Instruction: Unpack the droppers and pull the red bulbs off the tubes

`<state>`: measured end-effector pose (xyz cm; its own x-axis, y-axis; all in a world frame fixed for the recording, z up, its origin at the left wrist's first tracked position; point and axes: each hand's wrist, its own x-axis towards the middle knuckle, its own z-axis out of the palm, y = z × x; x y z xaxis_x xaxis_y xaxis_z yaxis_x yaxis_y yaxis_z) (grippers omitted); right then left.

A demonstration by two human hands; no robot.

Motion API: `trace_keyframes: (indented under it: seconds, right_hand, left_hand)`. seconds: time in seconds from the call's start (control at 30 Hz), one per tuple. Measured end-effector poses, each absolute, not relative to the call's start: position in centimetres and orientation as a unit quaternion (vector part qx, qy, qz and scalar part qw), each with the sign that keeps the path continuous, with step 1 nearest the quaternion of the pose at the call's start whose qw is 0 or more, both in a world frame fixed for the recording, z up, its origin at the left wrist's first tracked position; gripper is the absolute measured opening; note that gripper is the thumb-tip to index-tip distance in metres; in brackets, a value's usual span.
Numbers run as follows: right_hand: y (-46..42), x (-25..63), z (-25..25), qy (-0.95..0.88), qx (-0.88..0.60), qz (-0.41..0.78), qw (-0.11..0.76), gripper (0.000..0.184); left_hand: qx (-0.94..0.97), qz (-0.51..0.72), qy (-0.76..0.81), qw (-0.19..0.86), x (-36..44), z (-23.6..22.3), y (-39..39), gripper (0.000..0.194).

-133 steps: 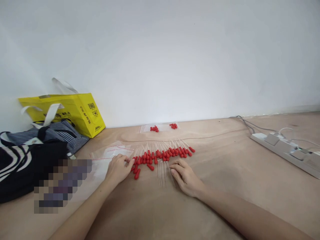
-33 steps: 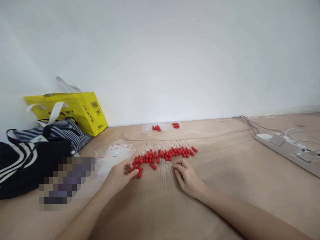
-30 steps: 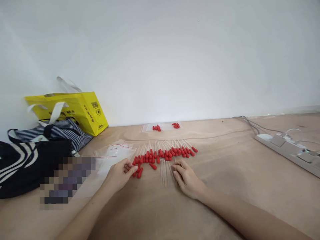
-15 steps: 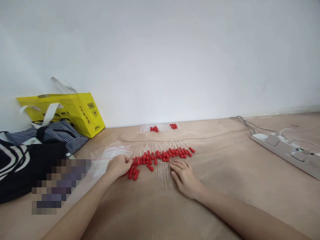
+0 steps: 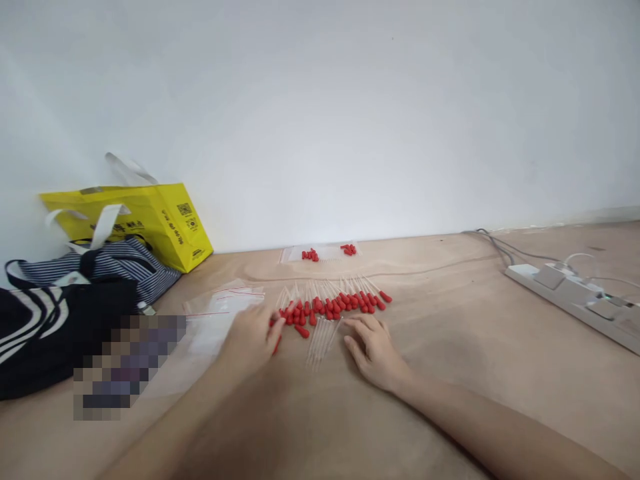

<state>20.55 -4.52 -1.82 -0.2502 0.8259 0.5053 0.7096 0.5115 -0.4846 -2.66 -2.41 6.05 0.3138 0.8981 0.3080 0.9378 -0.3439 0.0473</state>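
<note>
Broad tabletop [image 5: 465,327] edges wall [image 5: 350,133]; left hand [image 5: 249,337] blurred, grip unclear; right hand [image 5: 373,350], grip apart, beside tubes [image 5: 321,341].

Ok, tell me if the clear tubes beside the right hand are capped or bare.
Bare: the clear tubes show no red at either end; the red bulbs lie just beyond.

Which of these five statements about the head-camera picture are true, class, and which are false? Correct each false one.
1. The yellow bag stands left of the power strip. True.
2. The right hand is nearest the yellow bag. False: the right hand is beside slender clear tubes.
3. The left hand looks blurred, by the red bulbs. True.
4. Nothing is plugged into the power strip. False: white adapters are.
5. Two small clusters of red bulbs lie near the wall. True.
</note>
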Motion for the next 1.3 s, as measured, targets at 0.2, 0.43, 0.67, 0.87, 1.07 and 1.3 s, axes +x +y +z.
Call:
trace_keyframes:
  seconds: [0.2,0.43,0.67,0.87,1.07,1.3]
  right_hand:
    - [-4.1,21.3,-1.3,-0.797,-0.434,-0.063,0.416,0.043]
    - [-3.3,21.3,-1.5,-0.835,-0.342,-0.162,0.400,0.015]
    - [-3.4,20.9,-1.7,-0.845,-0.328,-0.183,0.382,0.016]
    - [-3.9,20.9,-1.3,-0.847,-0.312,-0.174,0.393,0.015]
    - [-4.1,21.0,-1.4,-0.846,-0.305,-0.166,0.404,0.016]
    - [-4.3,21.1,-1.2,-0.849,-0.320,-0.154,0.392,0.017]
  left_hand:
    - [-0.886,-0.159,-0.420,0.118,1.5,1.7,-3.7,0.022]
    - [-0.885,-0.286,-0.343,0.132,2.6,-0.3,-4.0,0.019]
    - [-0.879,-0.318,-0.329,0.133,2.3,-0.4,-3.6,0.018]
    - [-0.883,-0.304,-0.335,0.128,2.1,-0.4,-4.0,0.019]
    - [-0.883,-0.333,-0.308,0.118,1.9,-0.7,-4.2,0.022]
    - [-0.885,-0.326,-0.313,0.111,1.8,-0.7,-4.2,0.021]
